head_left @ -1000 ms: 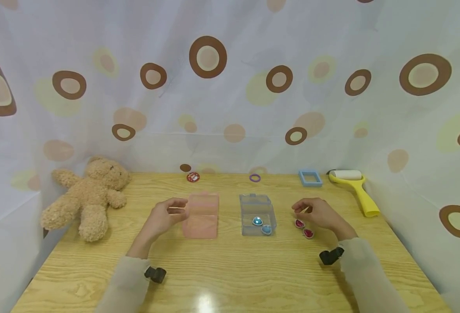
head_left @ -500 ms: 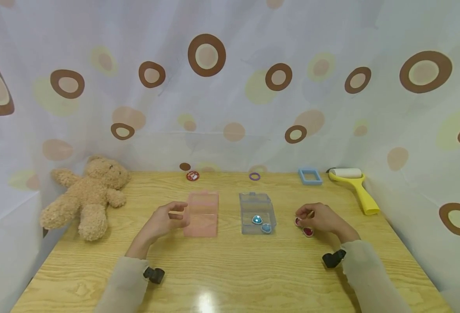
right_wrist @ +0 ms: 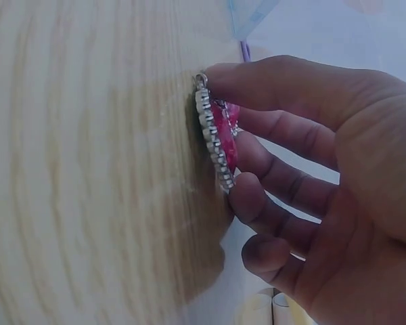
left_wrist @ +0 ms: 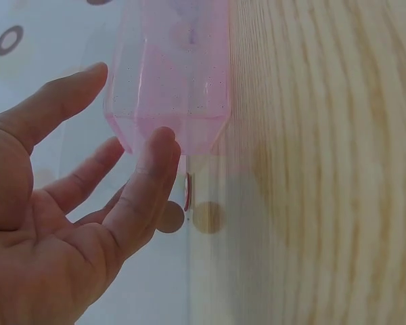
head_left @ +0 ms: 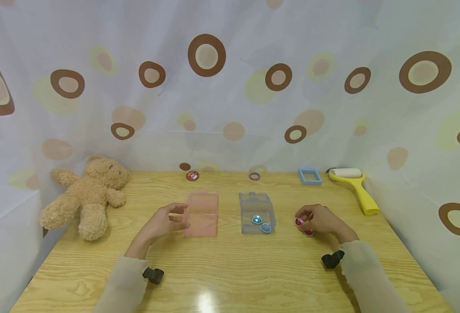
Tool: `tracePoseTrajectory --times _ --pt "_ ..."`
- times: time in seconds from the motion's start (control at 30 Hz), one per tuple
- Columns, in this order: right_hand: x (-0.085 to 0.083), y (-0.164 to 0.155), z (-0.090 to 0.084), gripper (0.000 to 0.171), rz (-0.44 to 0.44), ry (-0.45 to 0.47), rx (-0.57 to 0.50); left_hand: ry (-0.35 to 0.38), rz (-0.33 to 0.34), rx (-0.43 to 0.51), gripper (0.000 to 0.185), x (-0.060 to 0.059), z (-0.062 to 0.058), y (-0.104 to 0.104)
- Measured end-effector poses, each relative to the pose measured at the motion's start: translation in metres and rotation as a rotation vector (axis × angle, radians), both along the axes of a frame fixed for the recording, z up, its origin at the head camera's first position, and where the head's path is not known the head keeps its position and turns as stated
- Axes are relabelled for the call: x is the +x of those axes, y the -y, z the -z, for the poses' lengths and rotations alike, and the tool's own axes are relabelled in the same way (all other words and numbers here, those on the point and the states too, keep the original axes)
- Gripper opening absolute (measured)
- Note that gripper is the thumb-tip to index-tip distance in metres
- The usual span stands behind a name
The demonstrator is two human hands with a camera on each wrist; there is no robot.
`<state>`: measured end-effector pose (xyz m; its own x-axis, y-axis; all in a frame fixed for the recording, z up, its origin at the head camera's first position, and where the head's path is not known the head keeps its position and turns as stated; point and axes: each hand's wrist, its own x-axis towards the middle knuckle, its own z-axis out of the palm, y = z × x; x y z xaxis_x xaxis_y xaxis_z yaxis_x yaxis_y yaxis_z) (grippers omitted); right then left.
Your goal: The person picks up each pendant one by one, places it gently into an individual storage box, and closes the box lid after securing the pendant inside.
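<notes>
Red and rimmed with small silver beads, a heart-shaped gem (right_wrist: 220,139) is pinched between the thumb and fingers of the right hand (head_left: 320,218), resting against the wooden table (head_left: 230,269) toward its right edge. A second red gem (head_left: 309,233) lies just beside that hand, partly hidden by it. Left of the hand stands a clear box (head_left: 256,213) holding 2 blue gems (head_left: 257,219).

The left hand (head_left: 160,222) is relaxed and grasps nothing; its straight fingers lie just beside the left side of a pink box (head_left: 201,214) near the table's middle, and whether they touch it cannot be told.

Along the far edge sit a teddy bear (head_left: 88,195), a red disc (head_left: 192,175), a purple ring (head_left: 254,176), a blue frame (head_left: 309,176) and a yellow roller (head_left: 355,188).
</notes>
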<state>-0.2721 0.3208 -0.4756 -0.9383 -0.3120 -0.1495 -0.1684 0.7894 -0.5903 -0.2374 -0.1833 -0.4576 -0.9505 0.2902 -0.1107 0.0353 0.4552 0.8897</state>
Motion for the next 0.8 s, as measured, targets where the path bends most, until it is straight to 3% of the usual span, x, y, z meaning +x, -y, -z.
tracePoseTrajectory --times 0.43,0.8 --pt "0.001 -0.001 0.005 0.028 0.011 -0.064 0.031 -0.010 0.000 -0.013 0.067 0.000 0.000 -0.001" --pt "0.004 0.004 -0.006 0.029 0.012 -0.076 -0.055 -0.026 0.006 -0.040 0.063 0.000 -0.002 -0.001"
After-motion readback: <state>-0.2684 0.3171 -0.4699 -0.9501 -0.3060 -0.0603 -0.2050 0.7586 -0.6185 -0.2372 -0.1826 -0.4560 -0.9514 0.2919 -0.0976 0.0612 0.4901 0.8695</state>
